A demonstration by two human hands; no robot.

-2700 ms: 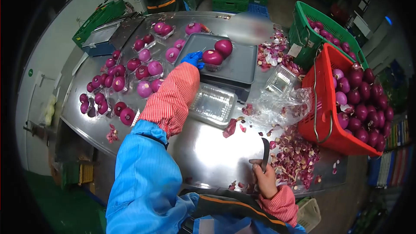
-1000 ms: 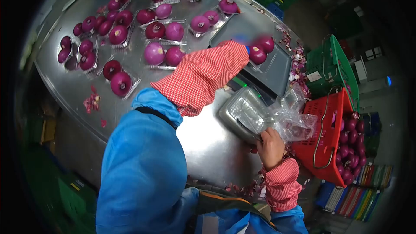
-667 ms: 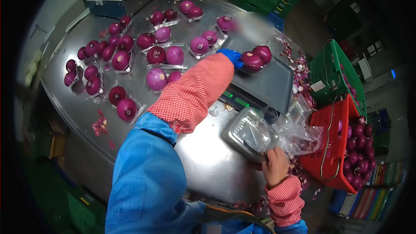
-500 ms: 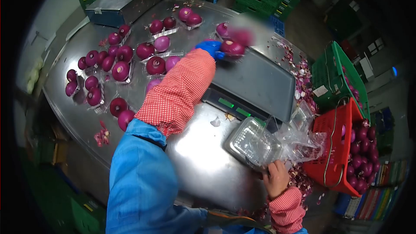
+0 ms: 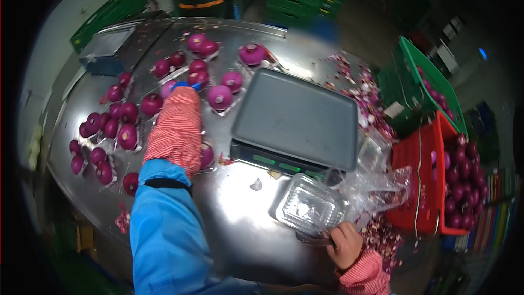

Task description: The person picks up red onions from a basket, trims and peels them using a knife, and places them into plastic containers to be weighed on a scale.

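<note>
Left hand [image 5: 187, 86] close at the onion pair [image 5: 198, 78], right hand [image 5: 345, 245] well apart

Gloved in blue, my left hand reaches out to ten o'clock in my view, and the onion pair lies just beside it, at its one o'clock. The pair's long axis runs roughly twelve to six, one onion beyond the other. How wide or narrow those gloved fingers are I cannot tell, nor whether they grip anything; my checked sleeve [image 5: 176, 128] covers much of the view there.

Down at five o'clock, my bare right hand is closed round a knife [image 5: 313, 239], its blade pointing towards nine, by the near edge of the clear tray [image 5: 308, 206]. From that hand the pair is far off at eleven o'clock, past the scale [image 5: 297, 120], so my left is clearly the nearer
</note>
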